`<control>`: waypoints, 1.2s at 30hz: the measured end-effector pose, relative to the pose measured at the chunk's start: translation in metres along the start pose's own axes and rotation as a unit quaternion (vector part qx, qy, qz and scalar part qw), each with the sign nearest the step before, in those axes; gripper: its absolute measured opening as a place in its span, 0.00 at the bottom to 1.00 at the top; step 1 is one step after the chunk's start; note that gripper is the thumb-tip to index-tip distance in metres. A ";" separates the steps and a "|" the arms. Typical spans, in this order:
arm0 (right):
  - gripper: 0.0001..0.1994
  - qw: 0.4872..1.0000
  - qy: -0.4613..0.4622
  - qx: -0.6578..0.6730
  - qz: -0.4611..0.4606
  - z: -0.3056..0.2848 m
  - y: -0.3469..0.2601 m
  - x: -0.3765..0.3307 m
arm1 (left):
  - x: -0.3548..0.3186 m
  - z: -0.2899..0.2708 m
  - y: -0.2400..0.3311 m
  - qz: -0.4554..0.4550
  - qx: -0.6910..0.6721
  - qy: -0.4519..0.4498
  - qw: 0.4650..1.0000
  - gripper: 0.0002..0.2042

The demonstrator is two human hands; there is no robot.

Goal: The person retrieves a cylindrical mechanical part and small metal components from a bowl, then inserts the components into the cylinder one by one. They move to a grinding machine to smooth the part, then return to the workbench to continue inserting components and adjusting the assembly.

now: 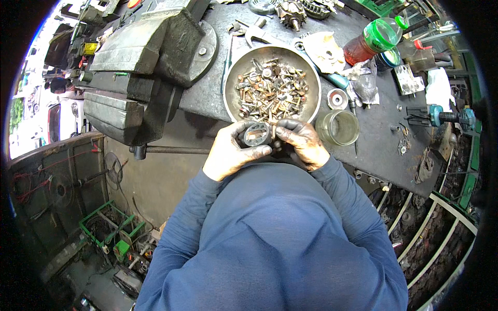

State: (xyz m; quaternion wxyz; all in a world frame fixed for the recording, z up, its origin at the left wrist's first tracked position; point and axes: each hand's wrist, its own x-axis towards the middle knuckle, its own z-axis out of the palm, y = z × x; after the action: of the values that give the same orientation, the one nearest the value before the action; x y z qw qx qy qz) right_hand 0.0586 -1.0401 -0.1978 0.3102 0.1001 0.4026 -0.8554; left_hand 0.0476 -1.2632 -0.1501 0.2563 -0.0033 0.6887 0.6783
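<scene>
The left hand [228, 149] grips a dark round part [257, 135]. The right hand [305, 140] pinches a small brownish piece [273, 130] beside it, near a bowl [272, 51] of screws [271, 89].

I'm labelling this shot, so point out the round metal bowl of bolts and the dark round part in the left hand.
Round metal bowl [230, 86]: head view, bare inner wall.
Dark round part [266, 136]: head view, face, right side.

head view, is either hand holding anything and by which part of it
The left hand holds a dark round part by its outer rim, between thumb and fingers. The right hand is close beside it; whether it grips anything cannot be told.
</scene>
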 end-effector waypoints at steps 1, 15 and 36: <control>0.14 0.998 0.022 -0.059 -0.027 0.000 -0.003 0.000 | 0.001 -0.003 -0.002 0.040 0.086 0.013 0.995 0.30; 0.09 0.882 0.087 -0.417 -0.202 0.025 -0.025 0.002 | 0.017 -0.023 -0.001 0.206 0.303 0.047 0.929 0.32; 0.08 0.814 0.106 -0.509 -0.259 0.012 -0.011 0.025 | 0.034 -0.030 -0.010 0.160 0.298 0.033 0.941 0.30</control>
State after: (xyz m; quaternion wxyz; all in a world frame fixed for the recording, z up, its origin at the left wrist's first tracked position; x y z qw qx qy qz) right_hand 0.0328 -1.0545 -0.1936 0.0387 -0.0897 0.8219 -0.5612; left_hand 0.0111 -1.2809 -0.1736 0.1108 0.1608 0.8586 0.4740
